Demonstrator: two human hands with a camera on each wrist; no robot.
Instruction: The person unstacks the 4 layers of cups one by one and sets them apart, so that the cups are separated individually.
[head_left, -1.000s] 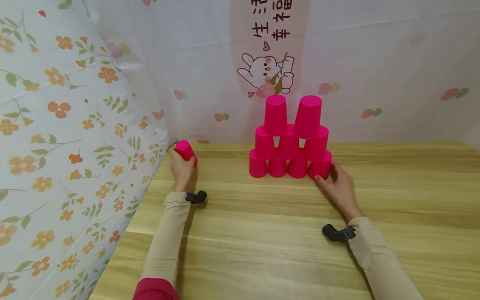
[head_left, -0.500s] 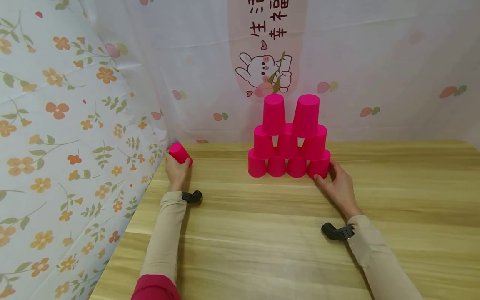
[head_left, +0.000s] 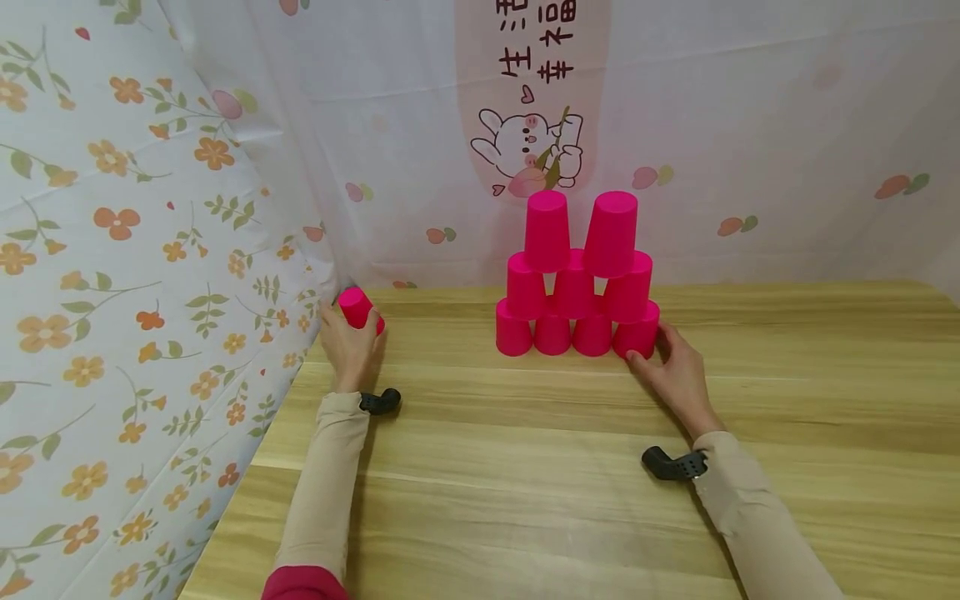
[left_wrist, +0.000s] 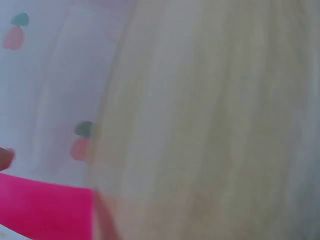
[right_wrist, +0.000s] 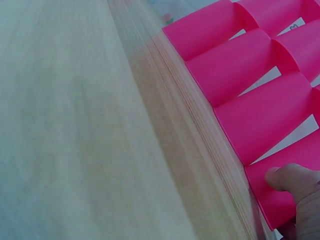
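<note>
At the table's far left corner, my left hand (head_left: 347, 354) is loosely around a single upside-down pink cup (head_left: 355, 305). Its thumb lies by the cup's right side, while the other fingers stand out from the left side. In the left wrist view a fingertip (left_wrist: 5, 159) shows apart from the cup wall (left_wrist: 45, 207). Farther right rises a stack of inverted pink cups, with several in the bottom row, three in the middle and two on top (head_left: 547, 233). My right hand (head_left: 681, 375) holds the bottom right cup (head_left: 637, 332) between thumb and fingers; its thumb (right_wrist: 287, 180) presses the front.
A wooden table (head_left: 510, 467) carries everything. Behind it hangs a white cloth (head_left: 787, 125) with a rabbit print, and a flowered cloth (head_left: 150, 275) runs along the left side, close to my left hand. Each wrist wears a black camera mount (head_left: 675, 464).
My left hand has shifted left with the single cup, then its fingers have spread away from the cup's left side. My right hand and the stack stay as they were.
</note>
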